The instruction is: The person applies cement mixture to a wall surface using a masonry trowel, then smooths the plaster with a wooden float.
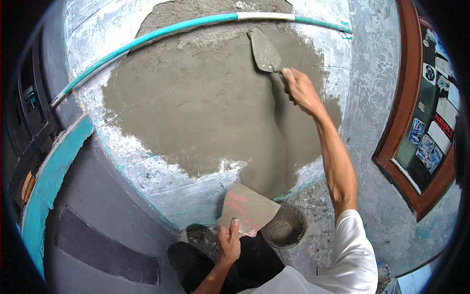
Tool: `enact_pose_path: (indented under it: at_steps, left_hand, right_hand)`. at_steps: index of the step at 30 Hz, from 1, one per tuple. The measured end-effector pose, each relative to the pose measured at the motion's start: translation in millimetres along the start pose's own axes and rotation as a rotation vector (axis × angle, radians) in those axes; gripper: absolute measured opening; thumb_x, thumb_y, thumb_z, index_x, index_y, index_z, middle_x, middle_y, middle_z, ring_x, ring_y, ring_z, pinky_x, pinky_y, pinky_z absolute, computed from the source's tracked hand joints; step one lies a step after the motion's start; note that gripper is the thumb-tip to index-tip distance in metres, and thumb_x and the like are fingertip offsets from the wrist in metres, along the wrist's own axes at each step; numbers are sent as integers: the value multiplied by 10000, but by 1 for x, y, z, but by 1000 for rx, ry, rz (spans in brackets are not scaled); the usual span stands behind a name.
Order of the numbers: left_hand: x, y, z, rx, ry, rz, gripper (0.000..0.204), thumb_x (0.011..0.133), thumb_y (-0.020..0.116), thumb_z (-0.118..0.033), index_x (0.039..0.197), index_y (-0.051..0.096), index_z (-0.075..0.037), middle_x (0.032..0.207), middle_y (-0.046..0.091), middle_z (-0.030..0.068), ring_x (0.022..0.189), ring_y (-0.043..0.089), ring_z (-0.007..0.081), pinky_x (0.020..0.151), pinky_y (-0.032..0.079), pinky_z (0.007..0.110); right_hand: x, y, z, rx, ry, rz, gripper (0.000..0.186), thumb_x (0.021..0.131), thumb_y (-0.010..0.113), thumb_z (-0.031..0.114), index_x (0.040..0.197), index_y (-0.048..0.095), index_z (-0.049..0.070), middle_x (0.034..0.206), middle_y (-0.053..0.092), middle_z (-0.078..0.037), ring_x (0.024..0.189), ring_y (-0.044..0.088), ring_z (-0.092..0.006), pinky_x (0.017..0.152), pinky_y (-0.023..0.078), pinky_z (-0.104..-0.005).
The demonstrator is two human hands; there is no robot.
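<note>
My right hand [302, 91] is closed round the handle of a pointed trowel [266, 51]. The trowel's blade lies against the wet grey mortar [196, 103] spread over the wall, just under the teal pipe. Lower down, my left hand [229, 241] grips a flat, mortar-smeared board [247, 208] with reddish streaks, its thumb on the upper face. The board's right edge overlaps the rim of a round black bucket [292, 228], which has grey mortar residue inside. Beneath the right forearm, a raised ridge or shadow runs down the mortar.
A teal pipe [181, 28] with a white sleeve crosses the wall. Brown-framed glass [409, 108] with stickers stands at the right. At the left are a teal-edged ledge [58, 161] and a dark ribbed mat [105, 245]. Debris lies on the floor [313, 210] round the bucket.
</note>
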State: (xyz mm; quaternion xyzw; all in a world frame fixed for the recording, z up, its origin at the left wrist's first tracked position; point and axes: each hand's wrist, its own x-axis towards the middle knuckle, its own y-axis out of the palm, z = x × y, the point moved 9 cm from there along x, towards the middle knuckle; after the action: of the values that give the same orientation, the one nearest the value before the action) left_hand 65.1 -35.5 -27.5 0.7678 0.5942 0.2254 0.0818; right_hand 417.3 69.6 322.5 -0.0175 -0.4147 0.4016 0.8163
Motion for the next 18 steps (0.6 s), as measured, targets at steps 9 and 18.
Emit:
enact_pose_path:
  at_steps: [9,18]
  left_hand:
    - [2,-1,0,1,0,-9,311,1136,542,-207,1336,548,30,1199,666,117,1041,694,181,847,654,357]
    - [-10,-5,-20,-10,74,-14,314,1137,541,-206,1328,547,43,1184,667,128,999,708,185,805,668,365]
  right_hand:
    - [-7,75,26,-99,-102,37,411,1129,482,360,1128,669,-7,1021,688,-359,1025,630,-588,888,489,-619]
    - [-65,-6,8,-212,-107,-25,449,1136,491,410,1076,634,-12,917,651,-340,908,605,-576,794,487,-574]
